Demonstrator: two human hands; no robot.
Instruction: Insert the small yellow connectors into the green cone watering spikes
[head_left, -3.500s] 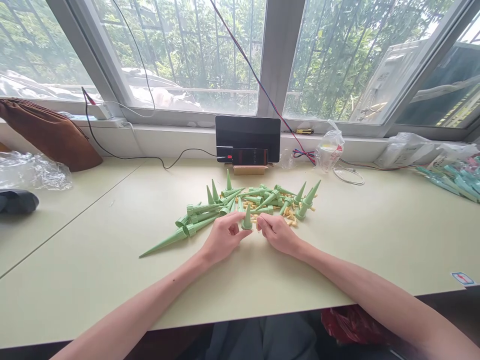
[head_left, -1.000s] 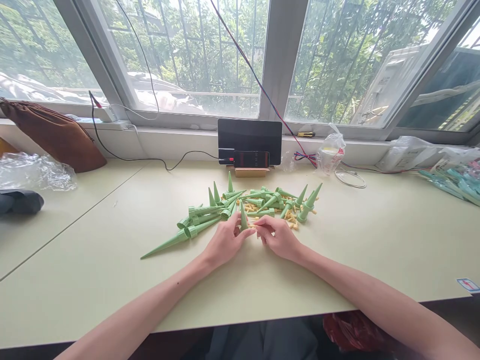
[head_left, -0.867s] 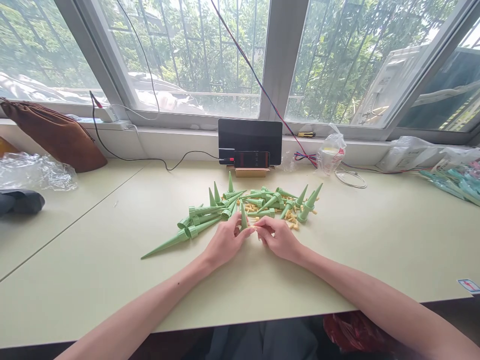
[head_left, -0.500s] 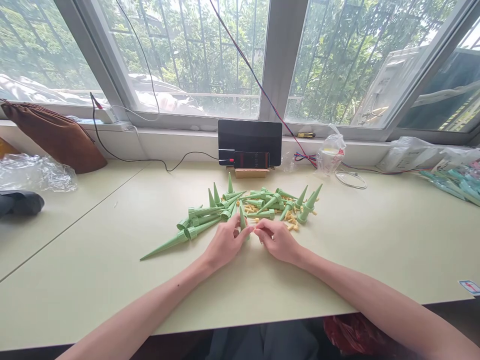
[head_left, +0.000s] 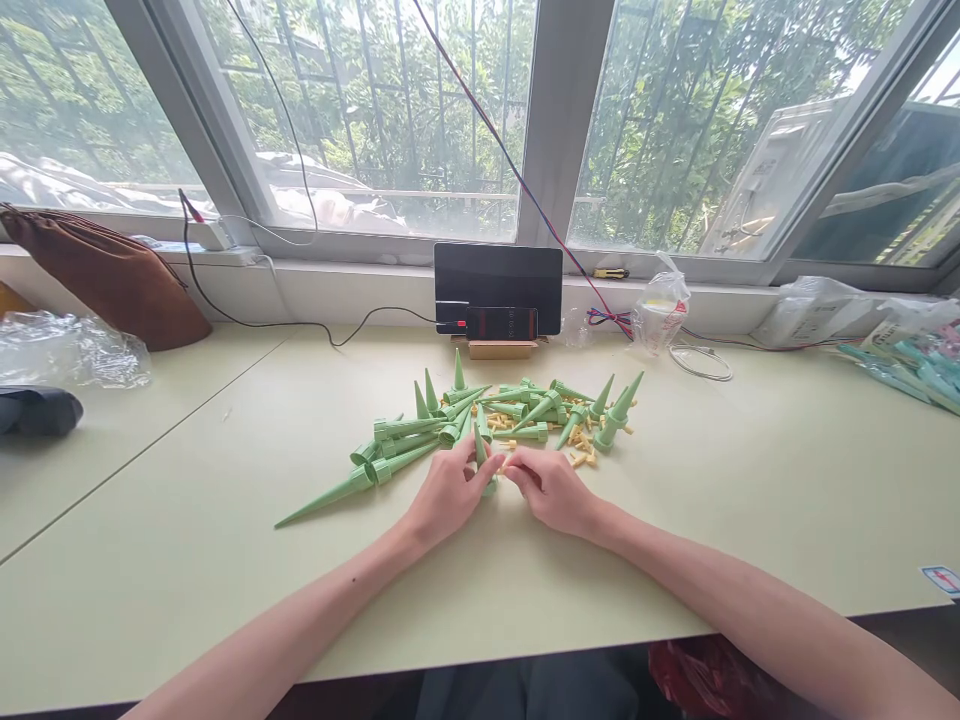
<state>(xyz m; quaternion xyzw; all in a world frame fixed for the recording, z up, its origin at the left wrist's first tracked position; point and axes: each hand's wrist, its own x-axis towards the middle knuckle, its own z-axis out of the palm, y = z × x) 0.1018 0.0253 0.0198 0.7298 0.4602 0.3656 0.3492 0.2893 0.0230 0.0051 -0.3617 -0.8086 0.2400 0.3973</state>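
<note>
My left hand (head_left: 450,490) is closed around a green plastic plant watering spike (head_left: 481,452), its point up and tilted slightly left, its wide capped end low near the tabletop. Close on the right, my right hand (head_left: 551,488) pinches a small yellow plastic piece (head_left: 503,466) between thumb and fingertips, against or very near the spike's side. The fingers hide most of that piece. Just beyond my hands lies a heap of similar green spikes (head_left: 409,424), some lying and some standing on their caps, with loose yellow pieces (head_left: 581,440) scattered among them.
At the back of the pale table (head_left: 600,590), a black tablet (head_left: 499,275) stands behind a phone (head_left: 502,323) on a cardboard support (head_left: 501,350). A bagged cup (head_left: 661,318) and white cable (head_left: 701,362) sit back right. Left are a brown drawstring bag (head_left: 112,285) and clear plastic (head_left: 75,345).
The held spike has tipped a little to the left and sits slightly lower. Both hands have shifted slightly left together, still holding their pieces. The heap looks unchanged.
</note>
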